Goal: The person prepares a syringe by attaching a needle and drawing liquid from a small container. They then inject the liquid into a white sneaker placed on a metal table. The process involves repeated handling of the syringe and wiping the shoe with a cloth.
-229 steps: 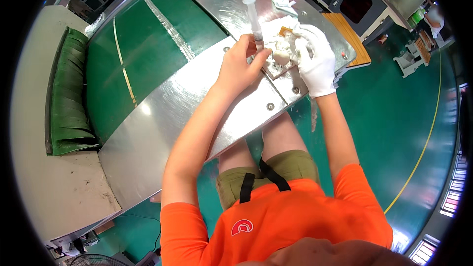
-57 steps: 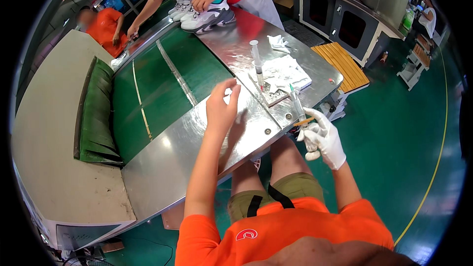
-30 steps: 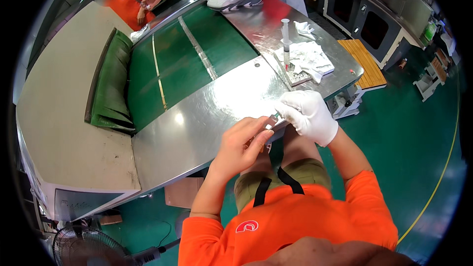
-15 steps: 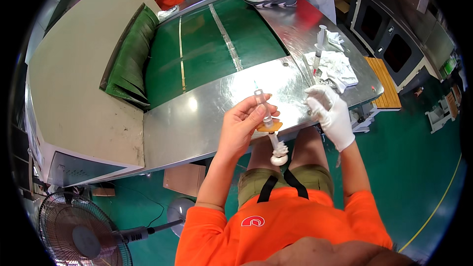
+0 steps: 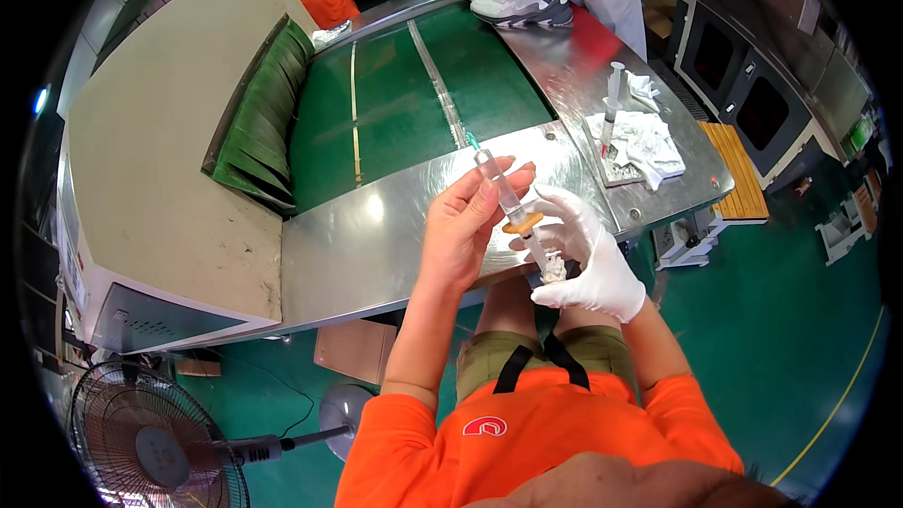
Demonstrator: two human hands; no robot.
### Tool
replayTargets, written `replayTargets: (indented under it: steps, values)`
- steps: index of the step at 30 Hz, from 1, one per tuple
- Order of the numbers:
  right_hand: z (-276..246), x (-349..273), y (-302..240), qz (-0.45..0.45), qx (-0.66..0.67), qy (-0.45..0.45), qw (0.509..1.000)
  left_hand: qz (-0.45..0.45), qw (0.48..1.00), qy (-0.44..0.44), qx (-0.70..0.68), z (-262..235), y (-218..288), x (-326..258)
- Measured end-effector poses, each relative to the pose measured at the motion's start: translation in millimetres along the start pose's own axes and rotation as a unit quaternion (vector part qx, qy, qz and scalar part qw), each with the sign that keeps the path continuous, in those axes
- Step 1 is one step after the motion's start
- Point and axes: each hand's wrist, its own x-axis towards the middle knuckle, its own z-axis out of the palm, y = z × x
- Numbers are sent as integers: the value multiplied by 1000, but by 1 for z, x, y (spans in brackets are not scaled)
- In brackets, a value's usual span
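A clear syringe [image 5: 503, 188] with a green-tipped needle points up and away, pinched between the thumb and fingers of my bare left hand [image 5: 464, 226]. An orange-yellow piece sits around its flange, and white wrapping [image 5: 553, 269] covers the plunger's end. My right hand [image 5: 597, 268], in a white glove, curves around the plunger, its thumb at the wrapped end and fingers on the far side. How firmly it presses cannot be seen. Another syringe [image 5: 613, 99] stands tilted on a tray with white cloths [image 5: 649, 146], on the metal table to the right.
The metal table edge [image 5: 348, 259] runs in front of me, with a green conveyor belt [image 5: 395, 103] beyond. A beige machine housing [image 5: 179, 160] with green flaps stands left. Sneakers [image 5: 522, 5] are under a co-worker's hand at the far end. A fan [image 5: 160, 452] stands lower left.
My right hand has moved left from beside the cloths to the syringe's plunger, curling around it. My left hand has tilted the syringe and shifted it slightly.
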Motion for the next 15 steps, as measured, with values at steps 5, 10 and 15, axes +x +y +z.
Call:
replayTargets:
  steps: [5,10,15]
  values:
    - [-2,0,2,-84,-148,-36,985,-11,1000,-23,11,2,-1,1]
    - [-7,3,-4,-101,-172,-105,974,-44,996,-61,-42,1,-6,5]
    - [-15,9,-9,-133,-316,-146,928,-61,990,-92,-92,-4,-9,11]
